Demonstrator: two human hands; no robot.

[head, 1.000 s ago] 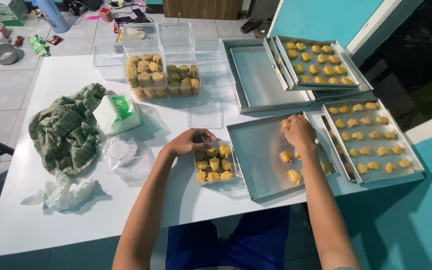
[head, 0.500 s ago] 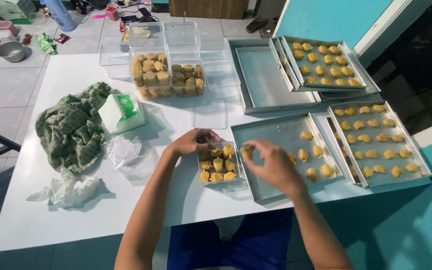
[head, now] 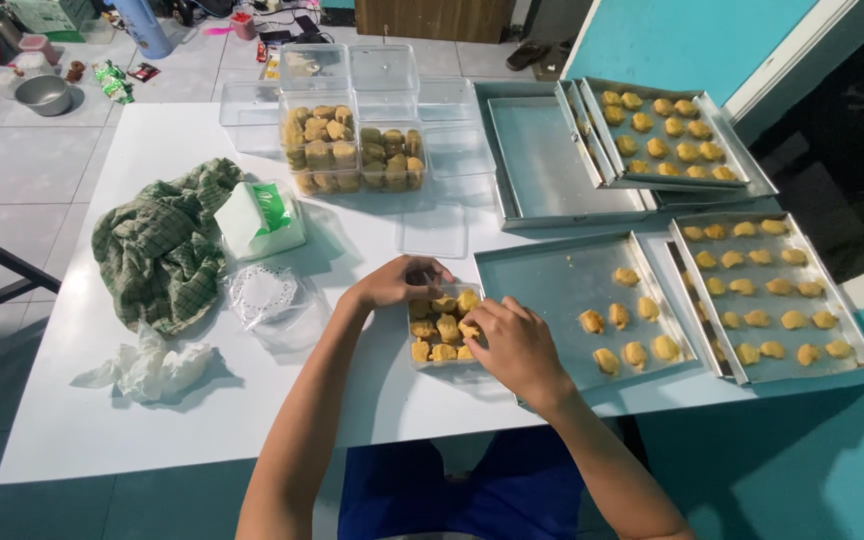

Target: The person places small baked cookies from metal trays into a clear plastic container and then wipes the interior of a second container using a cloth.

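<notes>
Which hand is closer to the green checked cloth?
Left. The left hand sits at the small cookie box's far-left corner, nearer the green checked cloth; the right hand is at the box's right side, farther away.

From up here I see both arms bare from the elbow down, no sleeves reaching into view at all. The left hand (head: pixel 392 283) shows no ring, no watch, no glove. Same on the right hand (head: pixel 514 345): bare wrist, bare fingers, short plain nails as far as I can tell. Below the table edge, dark blue shorts (head: pixel 432 495) cover the lap.
</notes>
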